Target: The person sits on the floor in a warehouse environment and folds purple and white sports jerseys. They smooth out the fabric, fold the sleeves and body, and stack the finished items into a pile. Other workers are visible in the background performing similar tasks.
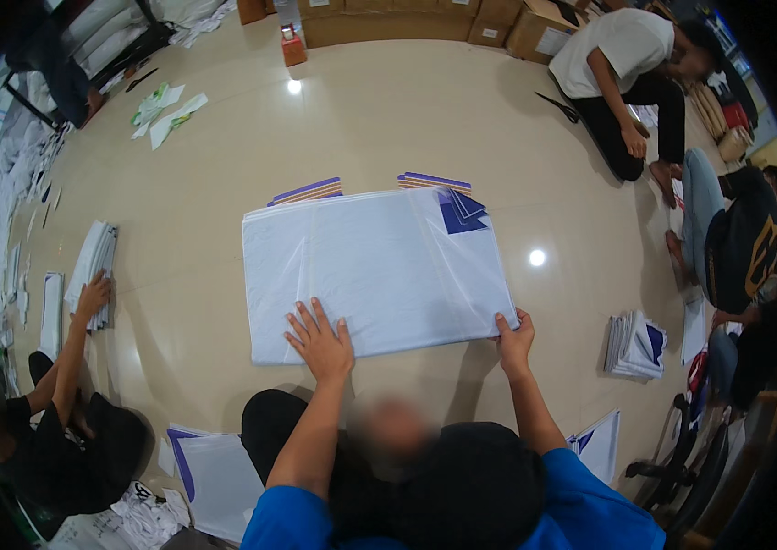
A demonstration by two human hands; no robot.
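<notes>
A folded white sheet of thin material (374,268), possibly fabric or plastic, lies flat on the tiled floor before me. Its far right corner shows dark blue folded layers (462,210). My left hand (325,347) rests with fingers spread on its near left part. At the near right corner, my right hand (515,337) pinches the edge between thumb and fingers. Striped purple and orange pieces stick out beyond the far edge, one at left (307,191) and one at right (435,183).
A co-worker's hand (94,295) touches a folded white stack (89,265) at left. Another folded stack (636,344) sits at right. Scissors (559,108) lie near a crouching person (615,62). White pieces (220,481) lie beside my knee; cardboard boxes (388,27) line the far side.
</notes>
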